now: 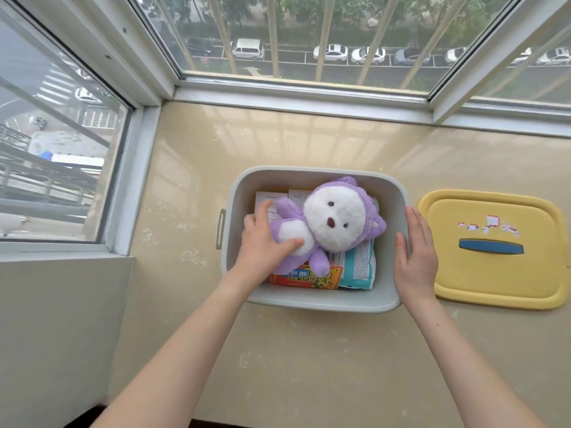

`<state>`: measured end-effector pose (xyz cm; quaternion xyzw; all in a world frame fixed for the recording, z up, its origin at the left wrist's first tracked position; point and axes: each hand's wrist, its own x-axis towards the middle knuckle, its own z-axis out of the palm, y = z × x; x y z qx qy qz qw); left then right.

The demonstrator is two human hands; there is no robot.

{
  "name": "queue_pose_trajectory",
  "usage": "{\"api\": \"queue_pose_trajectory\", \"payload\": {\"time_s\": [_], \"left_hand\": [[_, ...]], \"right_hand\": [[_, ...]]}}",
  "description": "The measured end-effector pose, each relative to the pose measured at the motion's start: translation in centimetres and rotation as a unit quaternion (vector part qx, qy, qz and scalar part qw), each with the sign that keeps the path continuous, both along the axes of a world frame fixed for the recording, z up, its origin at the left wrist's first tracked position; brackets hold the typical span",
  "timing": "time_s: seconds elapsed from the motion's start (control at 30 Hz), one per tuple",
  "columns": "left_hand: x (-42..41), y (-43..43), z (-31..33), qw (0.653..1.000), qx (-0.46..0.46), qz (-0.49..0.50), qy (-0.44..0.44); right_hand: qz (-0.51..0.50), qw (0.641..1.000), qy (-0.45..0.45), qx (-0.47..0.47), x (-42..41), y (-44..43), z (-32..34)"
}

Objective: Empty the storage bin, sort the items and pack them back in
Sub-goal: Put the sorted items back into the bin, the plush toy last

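A white storage bin [315, 299] stands open on the beige windowsill. On top of its contents lies a purple and white plush toy [335, 219], face up. My left hand [262, 245] reaches into the bin, its fingers wrapped around the toy's body. Flat against the outside of the bin's right wall rests my right hand [415, 254], holding nothing. Under the toy I see an orange packet [306, 278], a teal and white pouch [358, 264] and white boxes [272, 196] at the back left.
The bin's yellow lid [494, 273] with a blue handle lies flat on the sill to the right. Window frames [302, 94] close the sill at the back and left. A white panel [55, 319] borders the lower left.
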<state>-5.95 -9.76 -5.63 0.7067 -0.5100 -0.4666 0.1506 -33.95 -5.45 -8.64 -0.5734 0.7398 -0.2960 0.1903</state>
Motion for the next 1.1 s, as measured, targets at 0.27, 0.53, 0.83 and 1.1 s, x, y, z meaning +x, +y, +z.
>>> {"api": "queue_pose_trajectory", "payload": {"time_s": [0.27, 0.53, 0.83, 1.1], "left_hand": [[-0.8, 2.0, -1.3, 0.997, -0.060, 0.009, 0.039], [1.4, -1.6, -1.2, 0.983, -0.138, -0.097, -0.065], [0.8, -0.7, -0.7, 0.947, -0.169, -0.151, -0.227], [-1.6, 1.1, -0.5, 0.936, -0.237, -0.219, -0.144]], "right_hand": [[0.001, 1.000, 0.007, -0.008, 0.1, 0.0, 0.0], [0.000, 1.000, 0.008, -0.009, 0.0, -0.1, 0.0], [0.001, 1.000, 0.012, -0.007, 0.0, 0.0, 0.0], [0.001, 1.000, 0.017, -0.007, 0.0, 0.0, 0.1]]}}
